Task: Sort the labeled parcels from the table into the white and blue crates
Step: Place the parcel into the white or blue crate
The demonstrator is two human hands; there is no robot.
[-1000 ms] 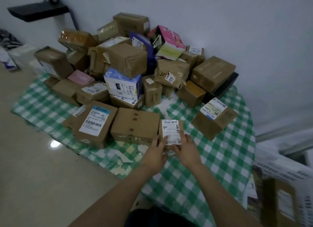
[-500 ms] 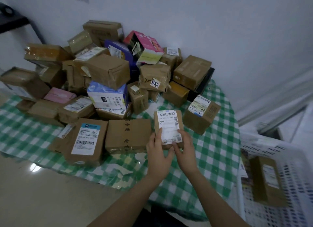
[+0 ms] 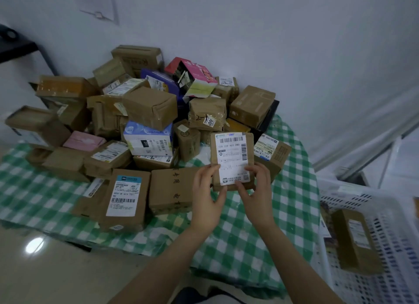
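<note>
left hand [image 3: 207,196]: gripped small parcel [image 3: 231,159] by its lower left edge
right hand [image 3: 257,193]: pinched its lower right
white crate [image 3: 374,215]: right of right hand

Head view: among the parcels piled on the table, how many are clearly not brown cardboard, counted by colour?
Pale pink parcel: 1
Bright pink carton: 1
Purple parcel: 1
White and blue parcel: 1
Black box: 1
Total: 5
</note>
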